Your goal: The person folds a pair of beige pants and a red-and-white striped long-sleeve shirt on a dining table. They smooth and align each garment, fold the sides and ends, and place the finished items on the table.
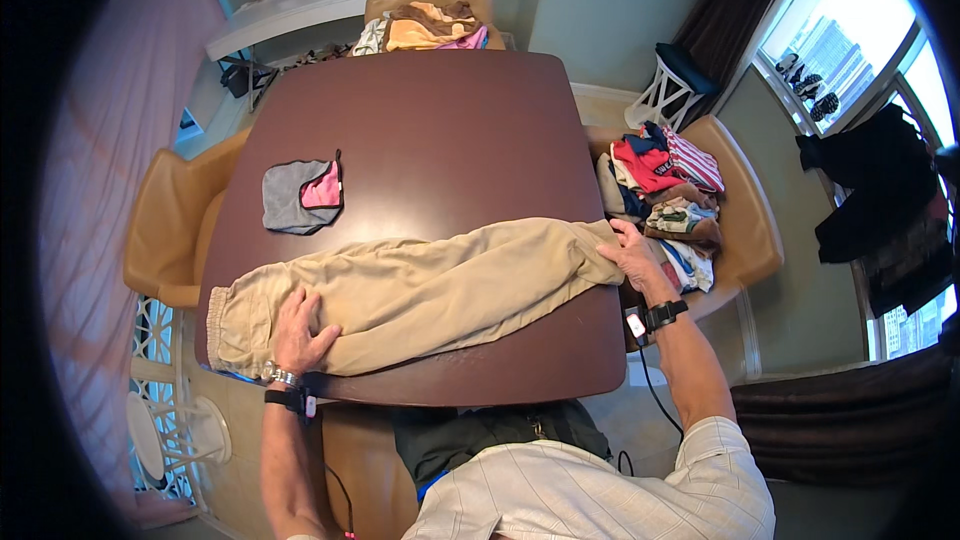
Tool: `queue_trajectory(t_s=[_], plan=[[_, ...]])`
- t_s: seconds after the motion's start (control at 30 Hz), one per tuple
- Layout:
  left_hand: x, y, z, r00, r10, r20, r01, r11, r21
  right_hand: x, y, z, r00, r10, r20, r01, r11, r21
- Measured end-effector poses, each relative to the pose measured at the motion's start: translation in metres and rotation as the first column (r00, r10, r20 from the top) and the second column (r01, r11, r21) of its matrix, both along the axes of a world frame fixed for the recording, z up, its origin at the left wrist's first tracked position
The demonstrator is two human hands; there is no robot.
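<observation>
A pair of beige trousers (430, 285) lies lengthwise along the near side of the brown table, doubled so that the legs lie together. Its gathered elastic waistband (228, 330) is at the left, and the leg ends reach the table's right edge. My left hand (300, 332) rests flat on the cloth near the waistband, fingers spread. At the other end, my right hand (636, 258) has its fingers closed on the leg ends. Beyond the trousers, toward the left, lies a folded grey and pink cloth (295, 202) with dark edging; neither hand touches it.
The brown table (430, 130) has rounded corners. Folded clothes (665, 180) are piled on a tan chair (750, 210) at the right. More clothes (435, 25) lie on the far chair. Another tan chair (160, 225) stands at the left. A cable (655, 390) hangs from my right wrist.
</observation>
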State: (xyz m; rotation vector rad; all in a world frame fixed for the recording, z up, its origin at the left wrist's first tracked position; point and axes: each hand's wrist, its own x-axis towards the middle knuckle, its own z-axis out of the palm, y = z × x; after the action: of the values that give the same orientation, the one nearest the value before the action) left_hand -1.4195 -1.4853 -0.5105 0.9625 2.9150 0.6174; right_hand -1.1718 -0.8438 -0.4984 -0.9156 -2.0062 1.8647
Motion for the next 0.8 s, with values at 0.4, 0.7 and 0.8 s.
queue_trajectory(t_s=[0.4, 0.7, 0.8], plan=[[0.092, 0.143, 0.029, 0.882, -0.467, -0.067, 0.471, 0.878, 0.087, -0.013, 0.025, -0.004, 0.956, -0.196, -0.217, 0.209, 0.977, 0.034], [0.084, 0.123, 0.027, 0.894, -0.439, 0.095, 0.390, 0.863, 0.320, -0.014, 0.021, -0.004, 0.989, -0.144, -0.018, 0.145, 0.986, 0.084], [0.087, 0.131, 0.037, 0.874, -0.486, 0.002, 0.474, 0.854, 0.214, 0.005, 0.030, -0.029, 0.977, -0.194, 0.093, 0.144, 0.912, 0.384]])
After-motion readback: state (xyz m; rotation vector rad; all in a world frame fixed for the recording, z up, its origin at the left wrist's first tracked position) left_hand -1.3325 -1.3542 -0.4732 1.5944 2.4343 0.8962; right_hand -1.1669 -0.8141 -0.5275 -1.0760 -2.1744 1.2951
